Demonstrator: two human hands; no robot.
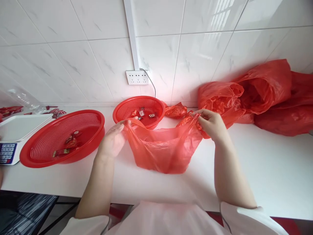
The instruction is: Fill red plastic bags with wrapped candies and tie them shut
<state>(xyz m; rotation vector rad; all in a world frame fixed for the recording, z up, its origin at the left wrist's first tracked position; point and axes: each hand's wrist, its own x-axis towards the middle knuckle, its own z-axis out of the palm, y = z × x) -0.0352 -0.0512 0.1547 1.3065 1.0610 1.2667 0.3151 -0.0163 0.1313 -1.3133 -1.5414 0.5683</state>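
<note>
Stretching the bag (pixel 163 153) out, my left hand (pixel 111 138) and right hand (pixel 212 125) each pinching a top corner. Opening step I'd guess; next move probably needs steady grips.

White flat tabletop (pixel 264 169): white rectangular keypad scale (pixel 22 129) and red perforated plastic basket (pixel 49 140), left of left hand (pixel 112 137); smaller matching basket (pixel 123 109) beyond it; bulky red plastic bags (pixel 271 78), right of right hand (pixel 212 125).
</note>
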